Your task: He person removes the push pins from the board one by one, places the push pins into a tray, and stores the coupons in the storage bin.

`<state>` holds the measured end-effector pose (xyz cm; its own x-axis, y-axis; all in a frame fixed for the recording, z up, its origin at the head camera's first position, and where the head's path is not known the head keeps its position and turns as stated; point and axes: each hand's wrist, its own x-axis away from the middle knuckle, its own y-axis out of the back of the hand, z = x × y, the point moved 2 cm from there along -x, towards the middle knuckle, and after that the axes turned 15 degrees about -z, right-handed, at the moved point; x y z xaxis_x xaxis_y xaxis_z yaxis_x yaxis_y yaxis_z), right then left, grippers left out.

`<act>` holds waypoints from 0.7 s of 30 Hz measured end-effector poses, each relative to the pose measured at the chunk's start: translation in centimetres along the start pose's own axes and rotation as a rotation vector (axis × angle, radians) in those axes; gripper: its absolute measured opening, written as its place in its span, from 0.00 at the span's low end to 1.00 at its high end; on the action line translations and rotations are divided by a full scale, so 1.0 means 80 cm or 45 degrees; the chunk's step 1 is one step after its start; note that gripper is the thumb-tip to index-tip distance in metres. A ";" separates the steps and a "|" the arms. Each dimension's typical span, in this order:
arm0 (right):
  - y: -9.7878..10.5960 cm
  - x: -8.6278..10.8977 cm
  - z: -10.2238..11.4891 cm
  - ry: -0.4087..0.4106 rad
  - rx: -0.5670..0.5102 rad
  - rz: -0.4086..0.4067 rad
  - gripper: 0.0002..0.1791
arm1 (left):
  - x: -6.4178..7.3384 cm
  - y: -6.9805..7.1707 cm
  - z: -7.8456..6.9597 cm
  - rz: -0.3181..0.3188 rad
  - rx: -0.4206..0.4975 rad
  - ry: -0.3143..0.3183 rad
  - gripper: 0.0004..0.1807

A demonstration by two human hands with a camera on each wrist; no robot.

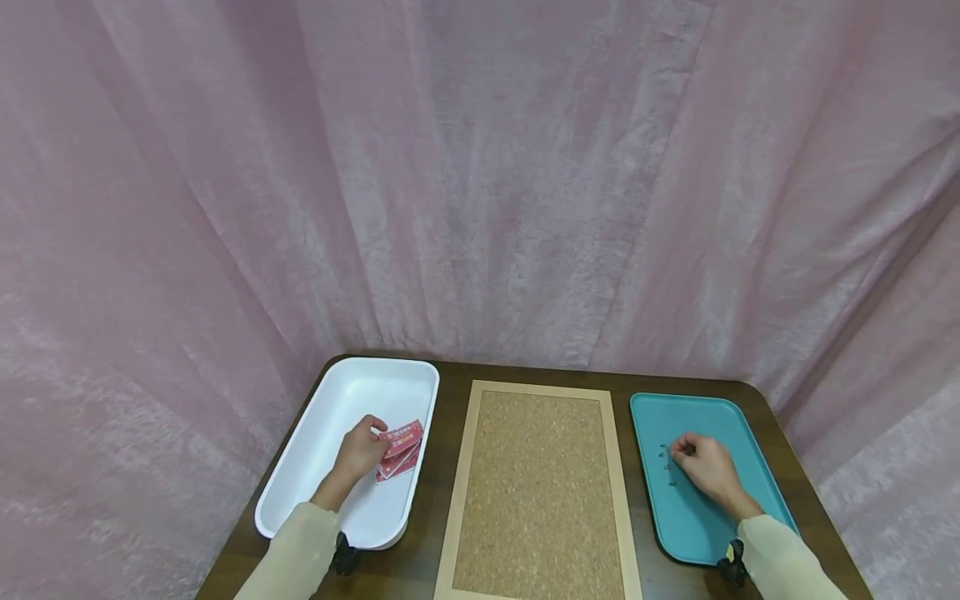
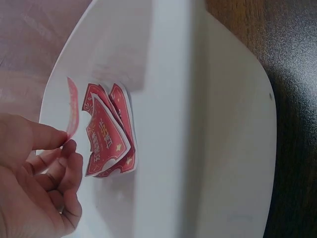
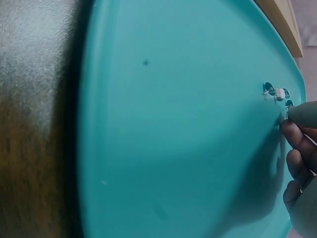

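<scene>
My left hand (image 1: 362,450) is over the white tub (image 1: 303,467) and pinches a thin red paper coupon (image 2: 74,106) between thumb and forefinger. Just beside it, a few more red coupons (image 2: 110,136) with pale lettering lie overlapped in the tub. On the other side, my right hand (image 1: 708,468) reaches down to the teal tray (image 1: 701,525). Its thumb and forefinger pinch a small shiny thumbtack (image 3: 287,112), partly hidden by the fingertips. Several more thumbtacks (image 3: 280,94) lie on the tray close to those fingers.
Between tub and tray a cork board (image 1: 542,492) with a light wooden frame lies on the dark wooden table (image 1: 427,500). A pink curtain (image 1: 480,183) hangs behind the table. Each wrist wears a black strap (image 1: 345,554).
</scene>
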<state>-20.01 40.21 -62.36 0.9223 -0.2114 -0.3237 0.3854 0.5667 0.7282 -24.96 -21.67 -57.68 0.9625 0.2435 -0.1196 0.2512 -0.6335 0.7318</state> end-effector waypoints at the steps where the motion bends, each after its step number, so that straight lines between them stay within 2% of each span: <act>1: 0.000 0.001 0.000 -0.001 0.002 0.003 0.02 | 0.000 0.000 0.001 0.009 -0.021 0.005 0.16; 7: -0.003 0.000 -0.002 -0.002 0.005 0.028 0.02 | 0.001 0.005 0.002 0.069 -0.131 0.043 0.18; 11: -0.003 -0.001 -0.003 -0.010 -0.001 0.047 0.02 | 0.001 0.008 -0.001 0.072 -0.221 0.034 0.16; 14: -0.001 -0.002 -0.003 -0.014 -0.004 0.052 0.03 | 0.000 0.010 -0.007 0.034 -0.310 -0.022 0.16; 17: 0.005 -0.005 -0.001 -0.009 0.005 0.023 0.05 | -0.005 0.010 -0.016 -0.041 -0.383 -0.108 0.18; 21: 0.015 -0.008 0.011 0.095 0.059 -0.060 0.06 | -0.015 0.011 -0.031 -0.141 -0.385 -0.246 0.19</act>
<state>-20.12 40.33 -60.79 0.8991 -0.1757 -0.4010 0.4306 0.5195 0.7381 -26.18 -20.73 -55.24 0.9399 0.1375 -0.3125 0.3413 -0.3588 0.8688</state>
